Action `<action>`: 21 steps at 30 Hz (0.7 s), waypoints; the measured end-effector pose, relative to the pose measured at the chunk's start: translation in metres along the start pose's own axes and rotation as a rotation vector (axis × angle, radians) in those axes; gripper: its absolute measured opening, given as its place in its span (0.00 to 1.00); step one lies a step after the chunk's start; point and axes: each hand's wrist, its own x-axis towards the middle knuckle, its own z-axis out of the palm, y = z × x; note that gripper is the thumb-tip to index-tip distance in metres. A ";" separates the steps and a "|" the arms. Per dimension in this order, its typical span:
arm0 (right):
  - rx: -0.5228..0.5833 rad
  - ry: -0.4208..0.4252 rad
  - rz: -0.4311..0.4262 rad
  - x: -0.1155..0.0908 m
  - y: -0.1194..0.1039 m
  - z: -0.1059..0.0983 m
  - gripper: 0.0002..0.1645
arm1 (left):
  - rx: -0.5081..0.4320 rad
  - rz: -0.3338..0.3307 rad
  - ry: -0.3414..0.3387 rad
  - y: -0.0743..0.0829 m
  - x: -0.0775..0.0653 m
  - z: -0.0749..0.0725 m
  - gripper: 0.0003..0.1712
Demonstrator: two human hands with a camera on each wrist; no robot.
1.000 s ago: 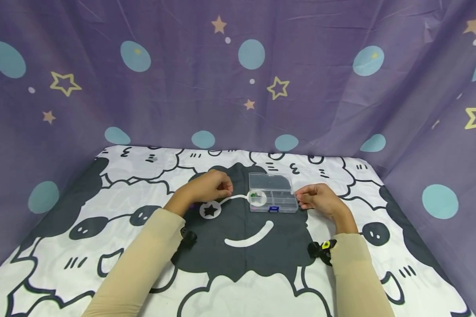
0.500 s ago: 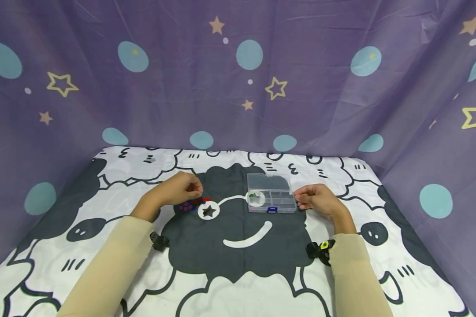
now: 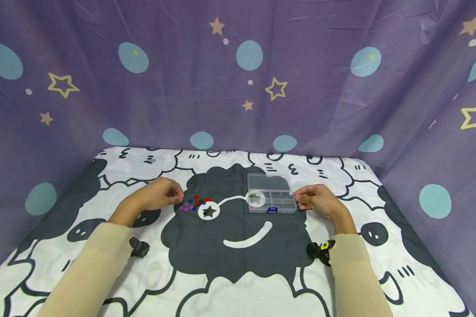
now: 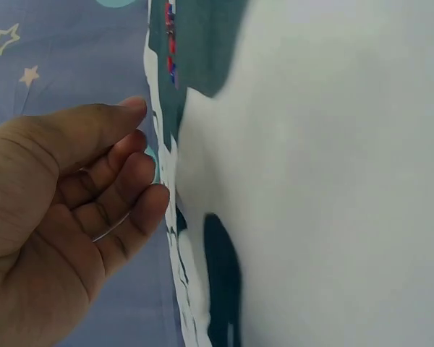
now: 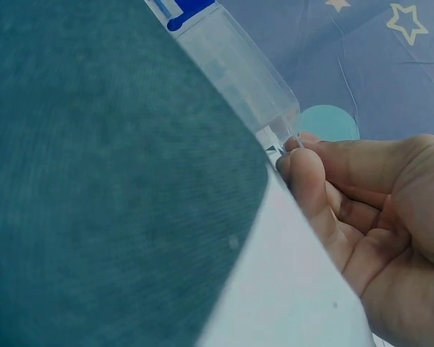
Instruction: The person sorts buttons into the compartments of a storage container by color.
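Observation:
A clear plastic compartment box [image 3: 283,203] lies on the dark part of the cloth with its lid [image 3: 267,181] raised at the back. Small green pieces [image 3: 252,195] show in its left compartment. At its right end my right hand [image 3: 319,200] pinches the box's edge between thumb and fingers, seen closely in the right wrist view. To the left of the box lie several small red pieces [image 3: 196,202], pink rings [image 3: 186,209] and tiny blue pieces [image 3: 194,208]. My left hand [image 3: 158,193] hovers just left of them, its fingers loosely curved and nothing visible between them.
A white cloth [image 3: 242,299] printed with black cartoon shapes covers the table. Behind it and at both sides hangs a purple curtain [image 3: 174,88] with stars and blue dots. A dark blue latch [image 3: 272,210] sits on the box's front.
My left hand has moved left, away from the box and past the small pieces, which now show fully. The right hand and the box stay in place.

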 end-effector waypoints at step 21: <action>-0.002 0.006 0.008 0.000 0.000 0.001 0.17 | -0.009 -0.015 -0.098 -0.005 -0.003 0.006 0.05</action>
